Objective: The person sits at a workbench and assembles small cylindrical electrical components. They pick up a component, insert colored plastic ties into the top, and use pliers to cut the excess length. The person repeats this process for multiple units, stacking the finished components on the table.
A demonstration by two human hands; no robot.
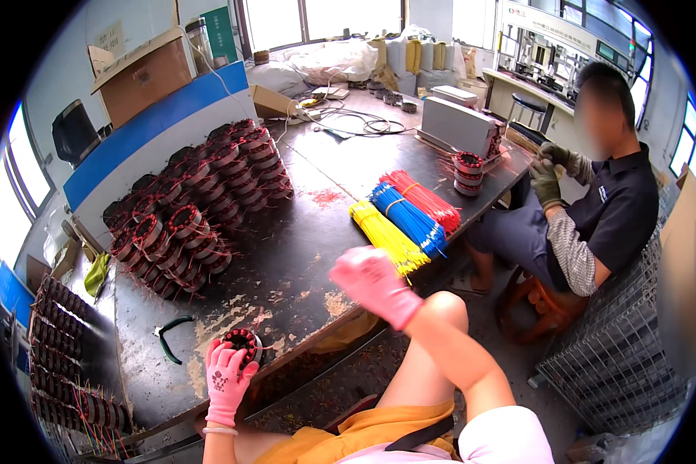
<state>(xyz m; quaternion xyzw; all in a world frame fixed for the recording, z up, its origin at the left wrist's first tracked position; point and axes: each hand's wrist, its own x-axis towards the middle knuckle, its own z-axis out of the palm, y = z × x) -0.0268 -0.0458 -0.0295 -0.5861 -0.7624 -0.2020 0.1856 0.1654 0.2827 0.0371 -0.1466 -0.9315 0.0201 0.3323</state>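
My left hand [226,379], in a pink glove, grips a round motor stator [243,345] with a dark ring and red wire around its inside, by the table's front edge. My right hand [375,284], also pink-gloved, is raised over the table edge beside a bundle of yellow wires [388,234]. Motion smears its fingers, so I cannot tell whether they hold anything. Beyond the yellow bundle lie a blue wire bundle [407,216] and a red wire bundle [425,199], each tied with a band. Green-handled pliers [170,340] lie left of the held stator.
Stacked stators [201,201] crowd the table's left side, with more in rows [58,356] at far left. A short stator stack [469,172] stands by a grey metal box [456,127]. A gloved co-worker [607,185] sits at the right, near a wire cage [619,356].
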